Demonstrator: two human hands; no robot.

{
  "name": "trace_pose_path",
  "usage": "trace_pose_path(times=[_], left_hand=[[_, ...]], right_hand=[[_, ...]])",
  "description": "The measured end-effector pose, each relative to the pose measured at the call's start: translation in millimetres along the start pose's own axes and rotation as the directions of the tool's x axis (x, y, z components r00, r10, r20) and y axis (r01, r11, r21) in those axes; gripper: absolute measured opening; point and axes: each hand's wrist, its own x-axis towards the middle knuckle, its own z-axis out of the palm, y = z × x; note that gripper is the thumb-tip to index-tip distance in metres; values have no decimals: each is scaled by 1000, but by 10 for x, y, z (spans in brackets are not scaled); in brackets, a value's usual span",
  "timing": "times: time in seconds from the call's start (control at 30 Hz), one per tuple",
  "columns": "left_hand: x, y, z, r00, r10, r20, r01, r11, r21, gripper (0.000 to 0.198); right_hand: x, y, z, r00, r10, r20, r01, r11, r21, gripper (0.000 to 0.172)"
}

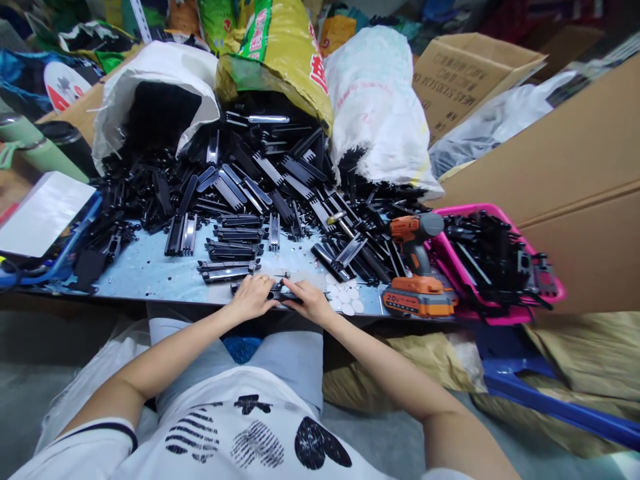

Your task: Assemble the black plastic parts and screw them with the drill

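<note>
Just past my lap, my left hand and right hand pinch a black plastic part at the blue tabletop edge, where a loosened grip could drop it. Beside, a pink basket brims with black pieces; farther back, a yellow sack spills more.

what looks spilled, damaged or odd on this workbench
The white woven sack beside the printed cardboard box has a ragged, frayed mouth. Black parts lie in a jumbled heap at the mouth of the yellow sack, as if spilled, unlike the neat row beyond the left hand.
</note>
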Motion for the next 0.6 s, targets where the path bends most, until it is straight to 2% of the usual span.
trace_pose_path(times=[0.17,0.37,0.47,0.6], left_hand=[[37,-32,-19,999,33,43,-33,999,-3,41],[37,-32,-32,997,60,52,-59,998,-14,37],[32,-12,-31,998,27,62,-25,999,-27,36],[8,52,-43,997,-51,53,53,998,-27,35]], right_hand=[[82,146,-53,979,-156,134,143,984,104,50],[171,238,-124,959,-218,181,193,970,145,50],[174,214,-119,955,-205,212,181,975,129,50],[165,166,-115,974,-133,185,125,991,57,47]])
